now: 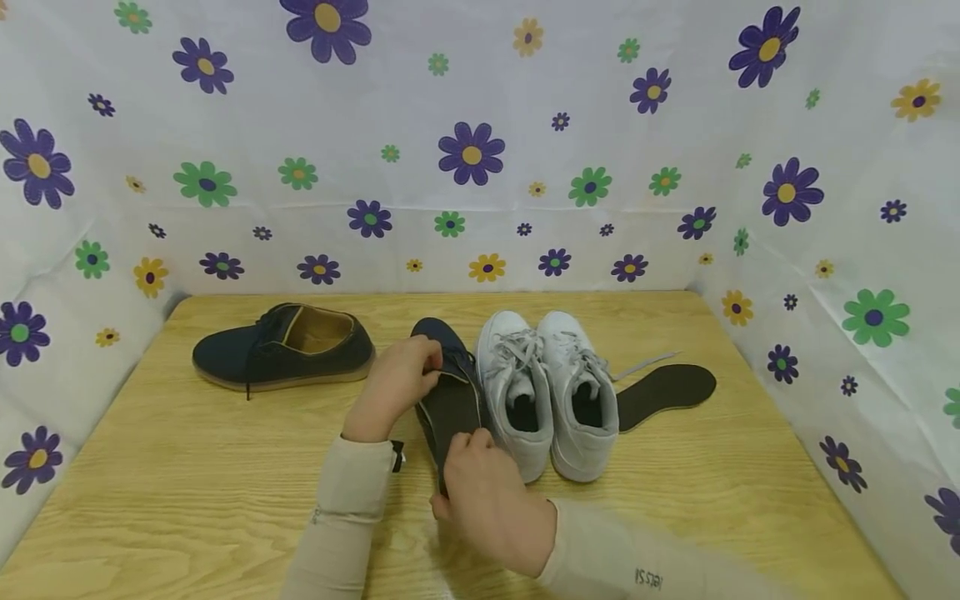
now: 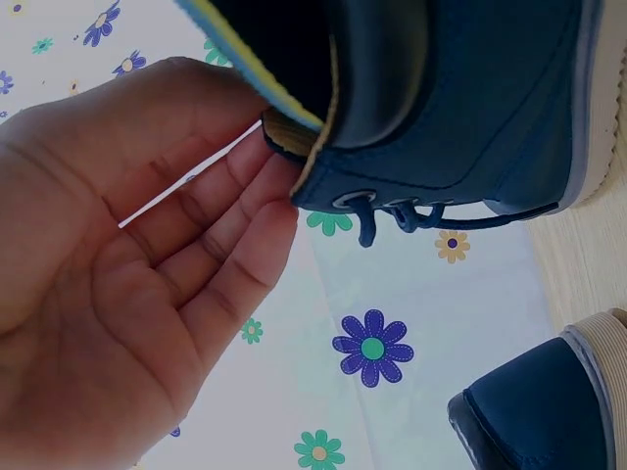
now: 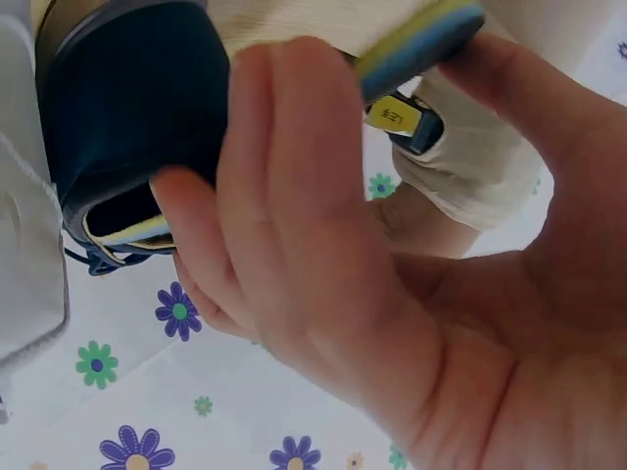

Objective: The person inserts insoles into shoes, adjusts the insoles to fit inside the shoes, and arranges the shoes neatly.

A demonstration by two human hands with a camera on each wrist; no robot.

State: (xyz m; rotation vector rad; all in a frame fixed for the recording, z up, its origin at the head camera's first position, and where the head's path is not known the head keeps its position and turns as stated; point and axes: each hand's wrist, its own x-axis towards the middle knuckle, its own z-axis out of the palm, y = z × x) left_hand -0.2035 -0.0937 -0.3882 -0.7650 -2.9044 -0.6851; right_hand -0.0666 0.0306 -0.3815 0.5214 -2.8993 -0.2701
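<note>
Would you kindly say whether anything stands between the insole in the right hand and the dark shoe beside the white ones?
Nothing visible: the insole reaches into the dark shoe, which the left hand holds by its opening.

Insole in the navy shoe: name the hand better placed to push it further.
Right, likely: the right hand holds the insole by its rear end, while the left hand holds the navy shoe by its opening.

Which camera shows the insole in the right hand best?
Head view, because the insole shows much of its dark top there. The left wrist view catches a yellow-and-blue edge; the right wrist view shows two stretches of edge, the right hand hiding the middle.
</note>
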